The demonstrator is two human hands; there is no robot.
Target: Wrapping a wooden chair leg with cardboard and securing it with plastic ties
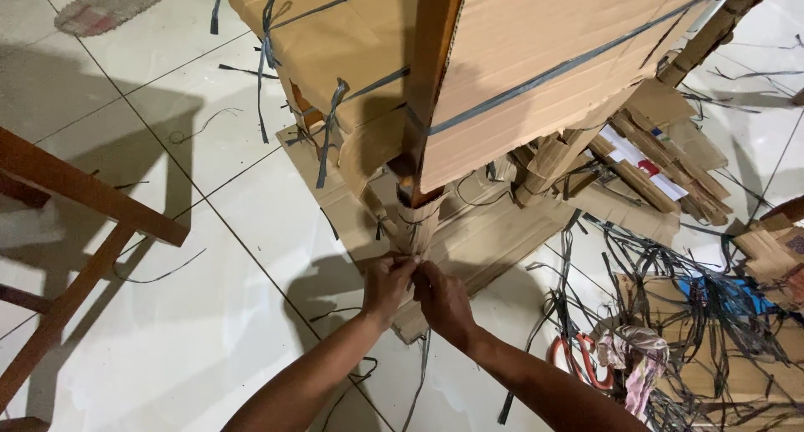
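A tall piece of wooden furniture wrapped in brown cardboard [536, 55] and bound with grey plastic straps [536, 76] fills the top of the head view. One leg [417, 223] is wrapped in cardboard. My left hand [387, 285] and my right hand [442, 300] meet at the bottom of that leg wrap, both pinching its lower edge. A flat cardboard sheet [502, 239] lies under the leg on the white tiled floor.
A wooden frame [79, 231] stands at the left. At the right lies a tangle of cut straps [670, 273], cardboard scraps [662, 164], orange-handled scissors [578, 357] and a crumpled cloth [638, 357]. A doormat [113, 1] is at top left.
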